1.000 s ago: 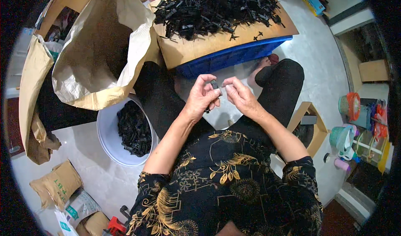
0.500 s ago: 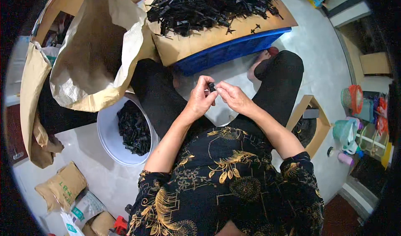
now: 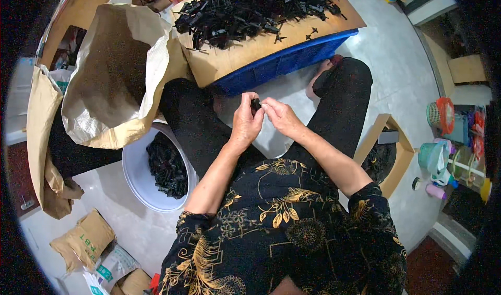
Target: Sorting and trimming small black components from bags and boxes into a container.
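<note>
Black part in the hands, on the near side of the worktop and clear of its edge. Small; outline mostly hidden by fingers.

Left hand: closed, thumb and fingers wrapped about the part. Right hand: thumb and fingertips drawn together at the part's right side. Contact point hidden; cannot tell whether the right fingers grip the part or only meet it.

Worktop: pale wooden board over a blue crate. Pile of thin black parts, tangled, spread over the worktop's far portion. One loose piece near the worktop's near right edge, apart from the pile.

Sack: just left of the worktop, mouth wide, pale lining, interior in shadow. Bucket: white, nearer than the worktop and to its left; short black pieces heaped inside.

Carton: brown, open, nearer than the worktop and to its right; dark contents, kind unclear. Packed bags: brown and white, on the floor, well apart from the worktop on its near left side.
</note>
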### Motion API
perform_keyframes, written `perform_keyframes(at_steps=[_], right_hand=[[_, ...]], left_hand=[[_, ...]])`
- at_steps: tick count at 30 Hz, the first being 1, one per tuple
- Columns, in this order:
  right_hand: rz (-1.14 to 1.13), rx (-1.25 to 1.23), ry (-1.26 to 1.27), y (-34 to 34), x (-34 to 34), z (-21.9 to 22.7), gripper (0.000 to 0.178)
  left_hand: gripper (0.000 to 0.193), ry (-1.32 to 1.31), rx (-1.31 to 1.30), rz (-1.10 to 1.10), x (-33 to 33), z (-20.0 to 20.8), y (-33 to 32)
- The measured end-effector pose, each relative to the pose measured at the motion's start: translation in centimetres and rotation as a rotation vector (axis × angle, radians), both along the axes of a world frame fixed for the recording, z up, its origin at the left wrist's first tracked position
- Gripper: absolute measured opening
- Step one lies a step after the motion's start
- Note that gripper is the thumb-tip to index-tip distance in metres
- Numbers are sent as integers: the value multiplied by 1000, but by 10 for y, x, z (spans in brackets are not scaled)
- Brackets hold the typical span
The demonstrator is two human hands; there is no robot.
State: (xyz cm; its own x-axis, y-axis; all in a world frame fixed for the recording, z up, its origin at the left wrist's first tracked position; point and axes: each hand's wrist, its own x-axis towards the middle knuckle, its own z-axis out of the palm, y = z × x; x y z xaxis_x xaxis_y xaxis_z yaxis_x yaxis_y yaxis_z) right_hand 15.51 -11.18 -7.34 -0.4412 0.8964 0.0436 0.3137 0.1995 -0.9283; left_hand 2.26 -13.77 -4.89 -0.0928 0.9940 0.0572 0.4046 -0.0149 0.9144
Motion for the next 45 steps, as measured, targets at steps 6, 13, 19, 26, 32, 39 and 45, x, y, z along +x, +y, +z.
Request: perform_keyframes(at_steps=[6, 13, 19, 26, 32, 39, 45], right_hand=[[-14, -575, 364, 8, 5, 25, 17], [52, -563, 477, 8, 12, 37, 18], [82, -693, 521, 8, 18, 41, 17], [143, -747, 445, 9, 17, 44, 18], [61, -554, 385, 5, 17, 25, 17], [6, -859, 422, -4, 12, 38, 42], [16, -836, 404, -3, 6, 35, 44]], left_hand=[[26, -1044, -267, 96, -16, 19, 3], [36, -1162, -427, -65, -20, 19, -4], [40, -1124, -498, -318, -19, 24, -7], [39, -1092, -495, -314, -20, 19, -12], [36, -613, -401, -325, -8, 24, -13], [35, -430, -230, -74, -6, 8, -14], [34, -407, -249, -47, -3, 8, -12]])
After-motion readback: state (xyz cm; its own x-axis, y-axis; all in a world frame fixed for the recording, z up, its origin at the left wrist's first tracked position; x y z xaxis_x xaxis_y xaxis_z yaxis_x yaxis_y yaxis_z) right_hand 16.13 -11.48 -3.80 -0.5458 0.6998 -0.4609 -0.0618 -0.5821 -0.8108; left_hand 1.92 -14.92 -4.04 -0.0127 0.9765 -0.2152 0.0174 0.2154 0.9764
